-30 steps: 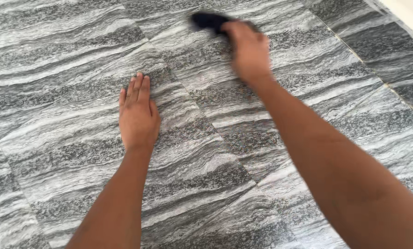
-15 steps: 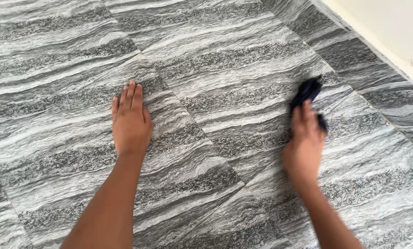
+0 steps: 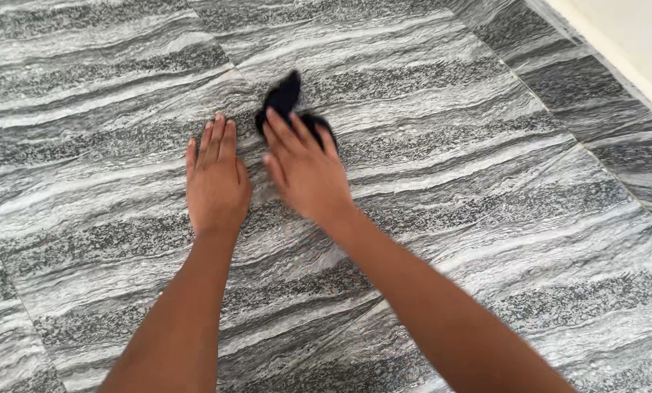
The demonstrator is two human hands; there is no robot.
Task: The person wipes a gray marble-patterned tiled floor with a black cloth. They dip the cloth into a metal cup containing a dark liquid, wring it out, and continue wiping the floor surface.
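Note:
My left hand (image 3: 215, 178) lies flat on the grey streaked floor tiles (image 3: 449, 145), palm down, fingers together and holding nothing. Right beside it, my right hand (image 3: 304, 171) presses a small dark blue cloth (image 3: 286, 102) against the tile. The cloth sticks out past my fingertips and is partly hidden under the hand. Both forearms reach in from the bottom of the view.
A pale wall base (image 3: 617, 44) runs along the top right corner, at the edge of the tiled floor. Thin grout lines cross the tiles diagonally.
My right hand swept the cloth from the upper middle out to the right, then back left until it sits next to my left hand. My left hand stayed planted.

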